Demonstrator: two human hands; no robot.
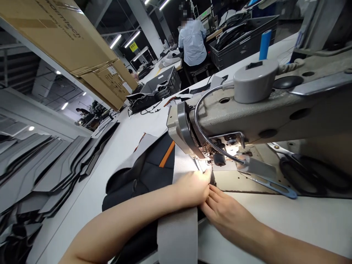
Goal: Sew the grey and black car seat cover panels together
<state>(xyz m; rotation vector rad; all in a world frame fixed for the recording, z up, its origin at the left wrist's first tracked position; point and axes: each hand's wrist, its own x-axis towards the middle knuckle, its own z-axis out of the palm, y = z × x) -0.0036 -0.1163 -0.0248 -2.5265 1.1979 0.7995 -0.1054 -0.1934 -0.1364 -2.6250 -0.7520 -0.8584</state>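
A sewing machine (220, 121) stands on the right, its lamp lighting the needle area. Under its head lies a black fabric piece (154, 172) with an orange stripe and a light grey fabric strip (178, 234) along its edge. My left hand (194, 187) is closed on the grey strip's edge, close in front of the presser foot. Just below it, my right hand (220, 209) has its fingers pressed together at the same fabric edge, touching my left hand. The right fingertips are partly hidden behind the cloth.
Black-handled scissors (299, 168) and blue-ended tweezers (283, 189) lie on the machine bed. Stacks of grey panels (55, 165) fill the left side. Cardboard boxes (82, 55) rise at upper left. Beyond sit grey crates (244, 40) and a person in a light blue shirt (194, 42).
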